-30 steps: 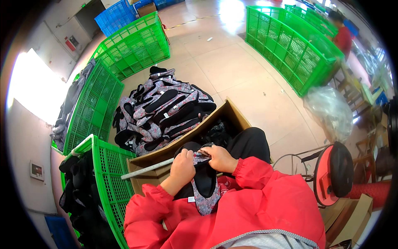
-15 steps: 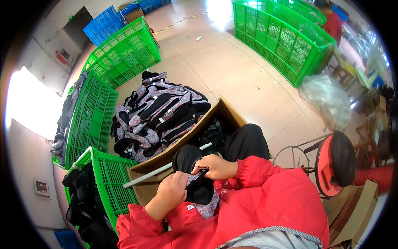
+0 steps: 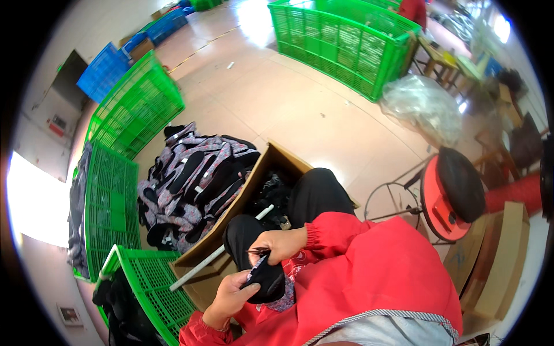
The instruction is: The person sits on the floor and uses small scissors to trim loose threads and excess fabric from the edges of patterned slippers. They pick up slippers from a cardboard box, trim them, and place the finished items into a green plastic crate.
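Through a head-worn fisheye, the left hand [image 3: 231, 297] and right hand [image 3: 284, 243] are viewed closely from above, at lower centre.

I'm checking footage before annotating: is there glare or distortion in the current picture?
Head view: a bright patch at left is blown out white; the floor carries white glare near the top; cardboard edges bow toward the right rim; left hand and right hand read clearly.
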Demonstrator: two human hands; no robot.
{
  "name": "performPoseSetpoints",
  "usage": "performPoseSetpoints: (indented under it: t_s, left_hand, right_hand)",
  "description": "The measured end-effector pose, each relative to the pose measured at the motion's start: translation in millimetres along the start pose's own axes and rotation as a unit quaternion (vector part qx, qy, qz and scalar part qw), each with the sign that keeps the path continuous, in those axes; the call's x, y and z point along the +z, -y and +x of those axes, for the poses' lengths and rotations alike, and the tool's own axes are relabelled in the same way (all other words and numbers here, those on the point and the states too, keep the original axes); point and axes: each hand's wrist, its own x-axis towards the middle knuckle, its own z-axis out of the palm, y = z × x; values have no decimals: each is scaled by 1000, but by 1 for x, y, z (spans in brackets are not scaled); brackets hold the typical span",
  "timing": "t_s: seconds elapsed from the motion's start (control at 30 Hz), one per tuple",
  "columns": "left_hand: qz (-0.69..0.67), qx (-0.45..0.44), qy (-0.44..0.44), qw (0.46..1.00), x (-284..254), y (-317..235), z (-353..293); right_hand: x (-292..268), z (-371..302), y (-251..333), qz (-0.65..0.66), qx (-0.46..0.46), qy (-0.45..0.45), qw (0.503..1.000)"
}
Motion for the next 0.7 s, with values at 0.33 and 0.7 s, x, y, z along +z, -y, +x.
performPoseSetpoints:
  t_s: [0.33, 0.7]
  left_hand:
    - [-287, -28, 20, 957, 5, -1, -1]
    - [-321, 4, 54, 946, 4, 36, -7]
  right_hand:
    - [1, 2, -35, 158, -11, -42, 987]
    - [19, 1, -63, 371, -25, 12, 928]
